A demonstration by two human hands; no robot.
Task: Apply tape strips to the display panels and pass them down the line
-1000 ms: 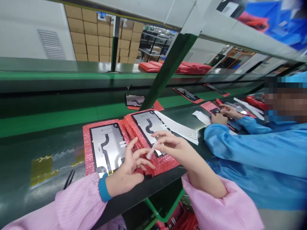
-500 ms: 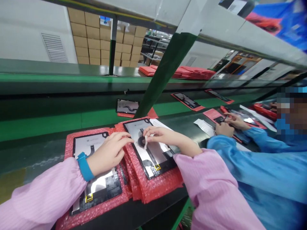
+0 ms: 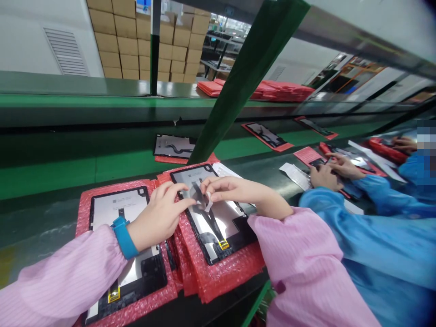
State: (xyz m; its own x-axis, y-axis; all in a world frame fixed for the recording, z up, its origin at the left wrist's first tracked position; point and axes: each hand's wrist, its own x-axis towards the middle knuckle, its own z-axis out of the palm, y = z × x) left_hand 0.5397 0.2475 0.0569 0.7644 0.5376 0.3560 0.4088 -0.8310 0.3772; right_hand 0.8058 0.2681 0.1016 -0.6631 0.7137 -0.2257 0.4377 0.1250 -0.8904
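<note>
My right hand [image 3: 228, 190] pinches a small white strip [image 3: 208, 202] above the right-hand screen panel [image 3: 231, 213], which lies back up on a pile of red bubble-wrap pouches [image 3: 221, 277]. A black ribbon cable [image 3: 213, 220] runs down this panel to a yellow-edged connector [image 3: 223, 244]. My left hand [image 3: 163, 211], with a blue band at the wrist, hovers at the panel's left edge. Its thumb and forefinger are apart, the thumb tip close to the cable's dark upper end. Under my left forearm, a second panel [image 3: 126, 204] rests on red bubble wrap, partly covered.
A green slanted post [image 3: 248, 77] rises just behind the right-hand panel. More panels on red pouches lie along the green ledge, one panel [image 3: 173, 146] left of the post. At the right, a co-worker in blue sleeves [image 3: 327, 213] handles parts beside a white sheet [image 3: 295, 176].
The view has shifted slightly. My left hand's thumb has moved out toward the cable, away from the fingers. The white strip stays in my right hand, tilted differently.
</note>
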